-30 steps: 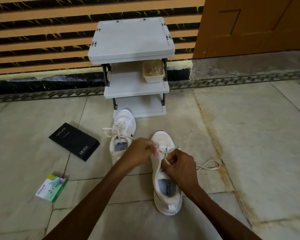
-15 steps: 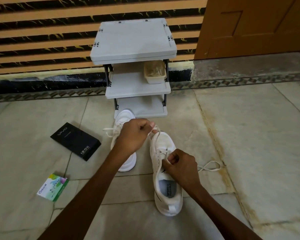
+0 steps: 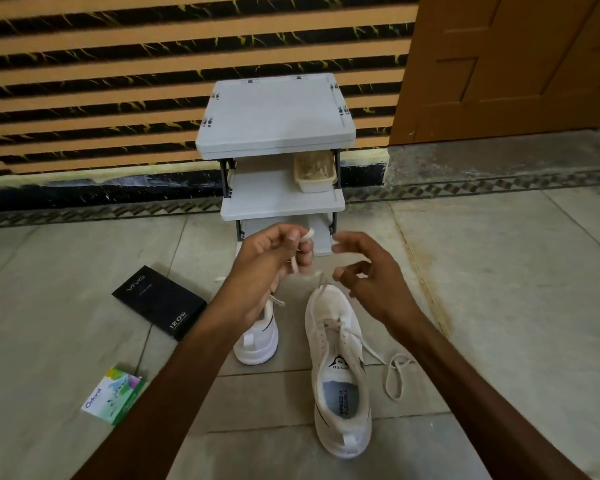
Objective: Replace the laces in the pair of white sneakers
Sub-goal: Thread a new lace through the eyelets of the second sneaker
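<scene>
Tiled floor [image 3: 499,306]. Left hand [image 3: 274,261] grip pinched lace [image 3: 307,233]; right hand [image 3: 371,278] grip was loose, empty. Hard tug might tip sneaker [image 3: 340,341], snag lace.

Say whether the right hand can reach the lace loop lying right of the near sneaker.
Likely yes: the right hand looks empty, and nothing covers the lace loop on the floor.

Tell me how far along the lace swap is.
Early. Done: the near sneaker has its lace untied, one end loose on the floor. In hand: the left hand pinches that lace, drawn up from the toe; the right hand hovers beside it. Left: pulling it fully out, unlacing the far sneaker, and threading new laces into both.
</scene>
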Available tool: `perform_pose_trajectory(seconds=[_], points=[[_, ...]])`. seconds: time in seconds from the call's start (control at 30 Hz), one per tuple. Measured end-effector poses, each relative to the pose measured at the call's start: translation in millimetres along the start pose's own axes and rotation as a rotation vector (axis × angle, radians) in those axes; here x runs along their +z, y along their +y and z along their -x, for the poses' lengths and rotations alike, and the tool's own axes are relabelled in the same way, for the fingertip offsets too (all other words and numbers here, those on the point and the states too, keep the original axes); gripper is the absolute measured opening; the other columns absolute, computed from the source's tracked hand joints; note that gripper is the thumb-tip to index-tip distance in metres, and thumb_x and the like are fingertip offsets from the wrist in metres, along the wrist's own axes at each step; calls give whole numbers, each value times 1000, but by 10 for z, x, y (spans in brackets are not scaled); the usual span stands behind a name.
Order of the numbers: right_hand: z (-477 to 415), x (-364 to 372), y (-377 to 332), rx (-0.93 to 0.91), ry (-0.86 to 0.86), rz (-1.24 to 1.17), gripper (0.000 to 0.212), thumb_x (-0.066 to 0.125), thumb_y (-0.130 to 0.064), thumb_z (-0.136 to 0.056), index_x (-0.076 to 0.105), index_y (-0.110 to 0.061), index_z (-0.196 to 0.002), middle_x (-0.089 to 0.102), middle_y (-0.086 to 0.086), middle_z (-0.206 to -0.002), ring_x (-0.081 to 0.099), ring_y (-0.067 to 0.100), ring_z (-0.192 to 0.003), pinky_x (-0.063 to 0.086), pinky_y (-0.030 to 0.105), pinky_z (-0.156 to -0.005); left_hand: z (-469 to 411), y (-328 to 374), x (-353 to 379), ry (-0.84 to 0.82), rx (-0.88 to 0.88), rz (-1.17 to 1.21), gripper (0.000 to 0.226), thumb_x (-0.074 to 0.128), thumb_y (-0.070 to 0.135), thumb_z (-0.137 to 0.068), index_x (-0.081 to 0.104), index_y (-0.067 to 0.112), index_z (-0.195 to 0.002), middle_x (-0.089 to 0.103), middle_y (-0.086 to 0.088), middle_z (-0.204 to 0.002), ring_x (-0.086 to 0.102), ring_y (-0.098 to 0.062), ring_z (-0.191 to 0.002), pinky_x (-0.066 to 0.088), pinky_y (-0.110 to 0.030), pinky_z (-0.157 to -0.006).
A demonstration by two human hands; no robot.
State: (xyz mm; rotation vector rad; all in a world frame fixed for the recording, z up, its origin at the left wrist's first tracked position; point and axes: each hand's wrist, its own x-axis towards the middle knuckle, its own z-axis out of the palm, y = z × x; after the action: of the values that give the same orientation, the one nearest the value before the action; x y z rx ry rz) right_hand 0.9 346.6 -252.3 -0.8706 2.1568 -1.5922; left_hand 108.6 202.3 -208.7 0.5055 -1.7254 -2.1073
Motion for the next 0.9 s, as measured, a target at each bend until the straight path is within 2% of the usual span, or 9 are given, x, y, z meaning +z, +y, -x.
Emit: perform_pose_trajectory(seconds=[0.1, 0.17, 0.23, 0.37, 0.47, 0.53, 0.67, 0.8, 0.9], points=[[-93, -47, -148, -196, -155, 121, 72, 70, -5, -85, 38, -31, -144, 41, -13, -143, 63, 11, -79, 53, 21, -69, -14, 50, -32, -133, -119, 30, 21, 47, 11, -100, 63, 13, -87, 52, -1, -69, 40, -6, -53, 28, -16, -47], [-137, -52, -211, -198, -281, 83, 52, 69, -9, -87, 51, -23, -134, 55, -6, -134, 66, 23, -81, 57, 34, -72, -29, 74, -51, -197, -136, -33, 28, 46, 19, -101, 65, 18, -81, 48, 2, -64, 33, -5, -50, 23, -16, -45], [-144, -39, -232, -160, -363, 21, 18, 66, -12, -91, 67, -11, -109, 73, 1, -99, 67, 22, -69, 56, 28, -64, -32, 94, -67, -180, -131, -109, 30, 49, 27, -101, 67, 23, -77, 45, 5, -61, 30, -4, -48, 22, -15, -43], [-98, -40, -142, -97, -272, 51, 21, 60, -25, -95, 72, -10, -89, 72, 2, -71, 60, 7, -57, 44, 13, -53, -58, 117, -132, 1, -74, -248, 11, 64, 33, -91, 66, 23, -89, 55, 14, -58, 40, -4, -48, 34, -17, -46], [-74, -141, -3, -11, -199, 113, 24, 61, -33, -93, 75, -16, -85, 70, -3, -67, 62, -1, -61, 44, 10, -60, -105, 56, -295, 214, 9, -505, 11, 72, 35, -85, 72, 24, -86, 73, 10, -88, 66, -10, -84, 52, -32, -81], [-52, -198, 86, 33, -194, 169, 23, 62, -32, -93, 77, -19, -83, 70, -6, -65, 62, -6, -64, 42, 5, -63, -93, 3, -409, 293, -25, -846, 16, 70, 43, -84, 75, 29, -81, 74, 8, -97, 66, -14, -92, 51, -33, -85], [36, -198, 226, 74, -204, 286, 25, 65, -16, -92, 71, -25, -69, 74, -7, -76, 62, -11, -68, 39, 0, -63, -64, -191, -485, 320, -166, -1234, 25, 64, 48, -89, 73, 29, -76, 72, 0, -95, 64, -20, -87, 47, -30, -74], [123, -174, 332, 105, -160, 352, 13, 73, -20, -86, 74, -25, -74, 73, -10, -70, 64, -7, -66, 42, 3, -62, -46, -334, -447, 299, -127, -1576, 29, 55, 39, -96, 72, 16, -104, 64, -8, -107, 55, -25, -101, 45, -36, -83], [182, -115, 353, 98, -138, 372, 8, 78, -26, -81, 75, -28, -74, 71, -12, -65, 65, -6, -63, 44, 7, -59, -30, -455, -331, 141, 26, -1422, 16, 56, 16, -94, 70, 15, -103, 62, -4, -109, 54, -22, -103, 41, -31, -83]])
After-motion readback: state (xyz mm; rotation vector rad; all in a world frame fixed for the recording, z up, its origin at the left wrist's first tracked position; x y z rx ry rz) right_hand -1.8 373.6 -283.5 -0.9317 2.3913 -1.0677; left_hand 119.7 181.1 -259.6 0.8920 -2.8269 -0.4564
